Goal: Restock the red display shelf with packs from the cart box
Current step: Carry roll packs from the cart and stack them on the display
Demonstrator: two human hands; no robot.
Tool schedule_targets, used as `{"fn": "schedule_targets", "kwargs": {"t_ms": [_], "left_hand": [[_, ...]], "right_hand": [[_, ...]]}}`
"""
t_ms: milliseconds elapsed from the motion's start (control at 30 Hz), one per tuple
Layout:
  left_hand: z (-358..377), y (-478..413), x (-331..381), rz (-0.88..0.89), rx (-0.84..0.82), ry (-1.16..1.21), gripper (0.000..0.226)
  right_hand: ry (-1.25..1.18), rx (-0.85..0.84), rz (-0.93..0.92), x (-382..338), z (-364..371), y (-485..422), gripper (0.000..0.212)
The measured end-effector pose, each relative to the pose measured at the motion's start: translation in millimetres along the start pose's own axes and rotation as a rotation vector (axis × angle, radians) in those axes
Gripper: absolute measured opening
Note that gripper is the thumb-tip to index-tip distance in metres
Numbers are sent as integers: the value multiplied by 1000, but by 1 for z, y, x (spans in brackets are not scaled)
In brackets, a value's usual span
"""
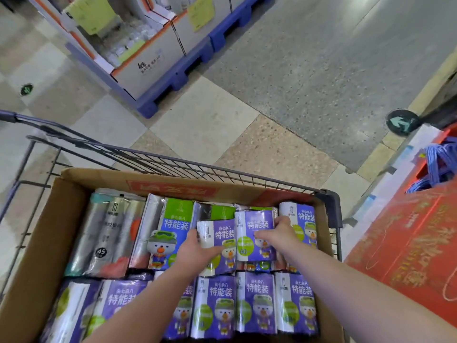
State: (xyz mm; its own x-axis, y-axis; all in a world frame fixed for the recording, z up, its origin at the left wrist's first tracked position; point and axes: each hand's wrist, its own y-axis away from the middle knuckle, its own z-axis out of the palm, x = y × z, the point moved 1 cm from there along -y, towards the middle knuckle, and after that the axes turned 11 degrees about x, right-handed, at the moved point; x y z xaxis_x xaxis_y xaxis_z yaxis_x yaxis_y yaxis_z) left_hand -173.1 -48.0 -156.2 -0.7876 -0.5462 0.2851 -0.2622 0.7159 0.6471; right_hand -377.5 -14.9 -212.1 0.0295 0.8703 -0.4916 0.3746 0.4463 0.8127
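- Cart [330, 194]: it stands directly in front of you, with the red display shelf [408, 243] close at your right. Leave the cart where it is; the transfer should need only a turn to the right.
- Box [37, 231]: it sits in the cart, open at the top and packed nearly full. Lift straight up so the load clears the far wall and the cart rim.
- Packs: purple-labelled rolls fill the near row and most of the far row, with silver packs [111, 231] at the far left. Take stock from the far row, which is already loosened, and leave the tight near row alone.
- Left pack [217, 235]: it is raised above its neighbours in the far row. Keep it upright with the label toward you, ready to face out on the shelf.
- Right pack [256, 222]: it stands touching the left pack, raised a little higher. Press the two together so they travel as one block.
- Left hand [195, 248]: its fingers curl round the left pack's outer edge and the thumb lies across the front. Tighten the grip before lifting, as the wrap looks slippery.
- Right hand [282, 233]: it pinches the right pack, fingertips on the front and thumb at the right edge. Take a deeper hold if the pack tilts.
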Motion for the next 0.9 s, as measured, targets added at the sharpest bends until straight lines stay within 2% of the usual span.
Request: {"fn": "schedule_targets", "kwargs": {"t_ms": [167, 300, 367, 400, 500, 700, 800, 900], "left_hand": [[-6, 6, -8, 2, -12, 20, 91], [-7, 13, -9, 70, -17, 55, 68], [-10, 20, -8, 112, -14, 68, 68], [-13, 24, -8, 142, -13, 58, 68], [-21, 39, -13, 185, -45, 32, 89], [-37, 80, -24, 337, -116, 75, 90], [-43, 100, -27, 425, -161, 165, 74], [-44, 121, -30, 480, -223, 231, 63]], "right_hand": [[113, -28, 0, 14, 9, 8, 81], [47, -19, -15, 25, 10, 27, 98], [32, 8, -31, 29, 6, 43, 101], [21, 34, -35, 33, 4, 52, 97], [-70, 136, -30, 44, -9, 83, 81], [-311, 319, -89, 70, -36, 152, 41], [-456, 381, -133, 80, -42, 184, 28], [-548, 444, -168, 94, -46, 214, 35]]}}
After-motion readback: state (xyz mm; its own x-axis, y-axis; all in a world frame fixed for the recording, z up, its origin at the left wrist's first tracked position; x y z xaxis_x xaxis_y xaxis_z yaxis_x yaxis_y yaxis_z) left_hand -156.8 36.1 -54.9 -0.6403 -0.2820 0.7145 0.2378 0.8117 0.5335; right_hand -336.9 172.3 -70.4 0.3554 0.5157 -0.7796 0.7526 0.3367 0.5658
